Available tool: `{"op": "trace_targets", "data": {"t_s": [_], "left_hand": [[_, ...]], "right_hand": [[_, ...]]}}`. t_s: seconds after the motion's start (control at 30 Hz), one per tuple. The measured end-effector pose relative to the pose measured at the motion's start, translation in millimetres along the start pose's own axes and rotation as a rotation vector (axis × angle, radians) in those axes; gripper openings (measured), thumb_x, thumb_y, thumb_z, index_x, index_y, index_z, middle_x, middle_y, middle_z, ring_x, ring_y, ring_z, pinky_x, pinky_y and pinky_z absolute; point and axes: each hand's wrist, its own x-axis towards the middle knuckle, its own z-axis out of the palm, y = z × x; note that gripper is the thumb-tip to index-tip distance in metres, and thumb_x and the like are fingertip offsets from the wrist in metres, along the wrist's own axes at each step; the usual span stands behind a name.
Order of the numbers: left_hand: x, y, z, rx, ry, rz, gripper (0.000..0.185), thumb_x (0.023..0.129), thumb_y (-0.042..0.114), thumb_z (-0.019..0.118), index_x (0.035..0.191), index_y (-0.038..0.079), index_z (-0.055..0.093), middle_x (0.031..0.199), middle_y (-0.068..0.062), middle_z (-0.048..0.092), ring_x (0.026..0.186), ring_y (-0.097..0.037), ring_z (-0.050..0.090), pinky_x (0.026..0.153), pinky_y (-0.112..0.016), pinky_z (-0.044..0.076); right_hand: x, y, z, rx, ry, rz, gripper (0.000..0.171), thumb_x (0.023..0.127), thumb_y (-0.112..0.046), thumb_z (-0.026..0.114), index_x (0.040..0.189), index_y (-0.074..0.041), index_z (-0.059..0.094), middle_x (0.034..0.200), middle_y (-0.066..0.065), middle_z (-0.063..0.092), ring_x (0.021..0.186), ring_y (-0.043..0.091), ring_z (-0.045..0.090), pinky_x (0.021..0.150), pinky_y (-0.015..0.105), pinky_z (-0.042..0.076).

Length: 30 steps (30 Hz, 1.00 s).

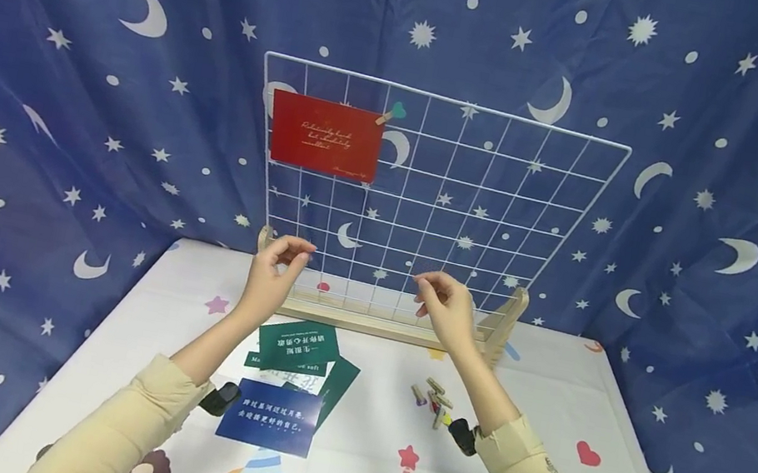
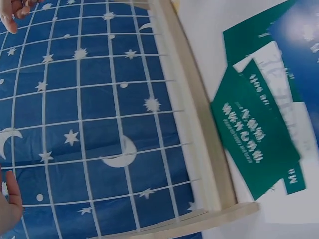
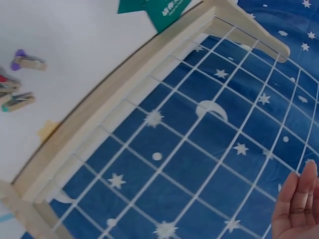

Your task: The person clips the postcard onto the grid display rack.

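Draped behind, blue star-and-moon cloth [image 1: 63, 130]; lying below, white party-print tablecloth [image 1: 359, 436]. Standing at the far edge in a pale wooden base [image 1: 379, 323], white wire grid panel [image 1: 506, 208] bearing a red card [image 1: 324, 135] pegged top left. Hovering empty just before its lower wires, left hand [image 1: 276, 269] and right hand [image 1: 445, 303], fingers loosely curled; lying nearer, green and blue cards [image 1: 288, 381] left, small wooden pegs [image 1: 434, 398] right.

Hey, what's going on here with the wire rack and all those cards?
A person sits at a table facing a white wire grid in a wooden stand. One red card is clipped to its top left. The left hand and right hand are raised before the grid, holding nothing. Green and blue cards and small clips lie below.
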Motion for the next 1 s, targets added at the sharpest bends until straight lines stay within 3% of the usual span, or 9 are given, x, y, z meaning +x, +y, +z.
{"op": "trace_targets", "data": {"t_s": [0.13, 0.3, 0.5, 0.87, 1.0], "left_hand": [[-11.2, -6.2, 0.0, 0.014, -0.046, -0.021, 0.013, 0.09, -0.006, 0.053, 0.099, -0.012, 0.061, 0.093, -0.026, 0.064, 0.078, 0.003, 0.051, 0.073, -0.009, 0.042], [-24.5, -11.8, -0.2, 0.025, -0.063, -0.028, 0.012, 0.09, -0.006, 0.053, 0.097, -0.011, 0.062, 0.091, -0.025, 0.064, 0.077, 0.001, 0.051, 0.072, -0.011, 0.043], [-36.2, -16.1, -0.2, 0.029, -0.055, -0.027, 0.01, 0.089, -0.007, 0.054, 0.094, -0.01, 0.062, 0.089, -0.025, 0.064, 0.076, 0.0, 0.053, 0.071, -0.011, 0.044], [-74.9, -23.4, -2.4, 0.101, -0.03, -0.01, 0.009, 0.088, -0.008, 0.055, 0.09, -0.007, 0.064, 0.082, -0.017, 0.066, 0.072, -0.016, 0.059, 0.069, -0.018, 0.048], [-83.4, -29.2, -5.7, 0.116, -0.009, -0.007, 0.01, 0.087, -0.01, 0.055, 0.089, -0.007, 0.064, 0.08, -0.016, 0.065, 0.071, -0.009, 0.059, 0.068, -0.017, 0.048]], "right_hand": [[-5, 15, -4, 0.026, -0.008, 0.008, 0.018, 0.094, 0.002, 0.05, 0.098, 0.016, 0.061, 0.076, 0.031, 0.059, 0.052, 0.026, 0.058, 0.055, 0.031, 0.055], [-10, 52, -6, 0.088, -0.01, 0.028, 0.019, 0.094, 0.001, 0.05, 0.098, 0.017, 0.06, 0.074, 0.026, 0.059, 0.051, 0.007, 0.054, 0.052, 0.021, 0.052], [-20, 77, -8, 0.147, 0.013, 0.025, 0.018, 0.094, 0.003, 0.05, 0.097, 0.016, 0.061, 0.076, 0.026, 0.059, 0.057, 0.007, 0.055, 0.055, 0.023, 0.054], [-51, 74, -10, 0.208, 0.029, 0.071, 0.017, 0.093, 0.009, 0.046, 0.096, 0.022, 0.057, 0.075, 0.036, 0.054, 0.052, 0.008, 0.055, 0.054, 0.019, 0.053], [-59, 93, -9, 0.194, 0.037, 0.106, 0.018, 0.094, 0.006, 0.048, 0.098, 0.02, 0.058, 0.074, 0.03, 0.057, 0.052, 0.006, 0.055, 0.054, 0.019, 0.053]]}}
